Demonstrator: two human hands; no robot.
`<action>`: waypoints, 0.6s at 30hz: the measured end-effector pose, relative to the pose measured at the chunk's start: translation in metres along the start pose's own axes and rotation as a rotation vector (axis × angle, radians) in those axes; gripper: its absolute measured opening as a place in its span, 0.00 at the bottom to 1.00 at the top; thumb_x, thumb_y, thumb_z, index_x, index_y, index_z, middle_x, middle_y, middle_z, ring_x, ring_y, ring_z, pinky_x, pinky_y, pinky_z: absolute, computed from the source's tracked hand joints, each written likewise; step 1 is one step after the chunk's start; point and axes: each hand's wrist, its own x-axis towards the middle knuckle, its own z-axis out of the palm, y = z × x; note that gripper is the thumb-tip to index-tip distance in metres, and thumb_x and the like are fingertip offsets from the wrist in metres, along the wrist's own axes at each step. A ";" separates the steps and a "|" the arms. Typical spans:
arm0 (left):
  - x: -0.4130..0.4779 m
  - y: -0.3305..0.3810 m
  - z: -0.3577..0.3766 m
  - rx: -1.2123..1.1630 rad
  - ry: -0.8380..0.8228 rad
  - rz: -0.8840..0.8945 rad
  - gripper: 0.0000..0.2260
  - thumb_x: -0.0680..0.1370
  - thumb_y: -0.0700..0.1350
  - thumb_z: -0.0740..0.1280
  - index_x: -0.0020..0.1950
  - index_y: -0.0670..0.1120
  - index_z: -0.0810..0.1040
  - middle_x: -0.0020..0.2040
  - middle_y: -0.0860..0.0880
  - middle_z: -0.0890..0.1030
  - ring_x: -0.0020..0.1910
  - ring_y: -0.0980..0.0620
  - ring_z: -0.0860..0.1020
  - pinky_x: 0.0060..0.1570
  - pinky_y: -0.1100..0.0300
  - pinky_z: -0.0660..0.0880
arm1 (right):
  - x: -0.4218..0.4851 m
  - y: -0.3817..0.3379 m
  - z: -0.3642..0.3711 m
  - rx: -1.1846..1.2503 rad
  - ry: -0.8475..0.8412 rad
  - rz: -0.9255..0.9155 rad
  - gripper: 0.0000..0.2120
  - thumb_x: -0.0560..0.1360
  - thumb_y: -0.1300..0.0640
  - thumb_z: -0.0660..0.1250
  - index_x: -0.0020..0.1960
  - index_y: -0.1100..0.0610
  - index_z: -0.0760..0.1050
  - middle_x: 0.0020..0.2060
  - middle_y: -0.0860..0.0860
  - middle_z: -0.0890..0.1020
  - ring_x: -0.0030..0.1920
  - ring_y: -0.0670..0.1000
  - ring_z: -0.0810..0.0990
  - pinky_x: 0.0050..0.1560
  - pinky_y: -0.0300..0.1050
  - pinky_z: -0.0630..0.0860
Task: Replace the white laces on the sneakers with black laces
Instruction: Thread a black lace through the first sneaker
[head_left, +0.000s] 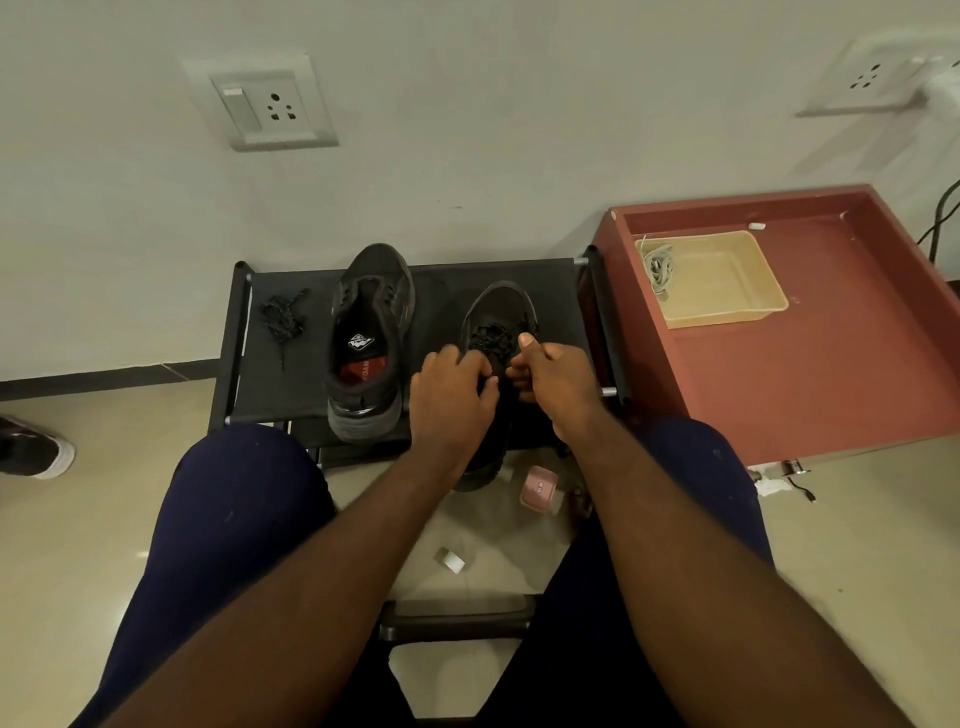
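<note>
Two black sneakers stand on a low black rack (447, 275). The left sneaker (370, 332) has no lace and its opening shows a red insole. The right sneaker (500, 317) carries a black lace (493, 335) threaded over its tongue. My left hand (452, 400) and my right hand (553, 379) meet over the right sneaker's upper eyelets, fingers curled and pinching the black lace ends. Their fingertips hide the lace ends. A loose black lace (283, 317) lies bunched at the rack's left end. White laces (658, 267) lie coiled in a beige tray (727, 291).
The beige tray sits on a red table (810, 374) right of the rack. A pink object (537, 488) and a small white piece (451, 560) lie on the floor between my knees. Another shoe (31, 447) sits at the far left. The wall stands right behind the rack.
</note>
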 end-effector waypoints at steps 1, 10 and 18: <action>0.000 0.001 0.002 0.005 -0.021 -0.020 0.09 0.76 0.49 0.68 0.55 0.48 0.78 0.54 0.48 0.74 0.54 0.48 0.72 0.52 0.52 0.69 | 0.000 0.001 0.001 -0.012 0.006 0.005 0.18 0.82 0.48 0.64 0.47 0.62 0.81 0.38 0.53 0.84 0.37 0.49 0.83 0.40 0.45 0.80; -0.012 0.011 0.020 -0.053 -0.125 -0.130 0.16 0.77 0.47 0.64 0.65 0.48 0.76 0.70 0.46 0.68 0.69 0.46 0.65 0.64 0.47 0.65 | 0.004 0.006 -0.002 0.139 0.049 0.160 0.09 0.82 0.58 0.66 0.50 0.64 0.79 0.33 0.53 0.76 0.30 0.46 0.73 0.27 0.37 0.74; -0.014 0.022 0.030 0.039 -0.065 -0.201 0.17 0.79 0.54 0.66 0.67 0.53 0.73 0.66 0.48 0.68 0.65 0.48 0.66 0.61 0.51 0.66 | 0.003 0.006 -0.007 0.131 0.059 0.181 0.11 0.84 0.54 0.61 0.53 0.61 0.77 0.38 0.54 0.82 0.26 0.46 0.70 0.23 0.37 0.66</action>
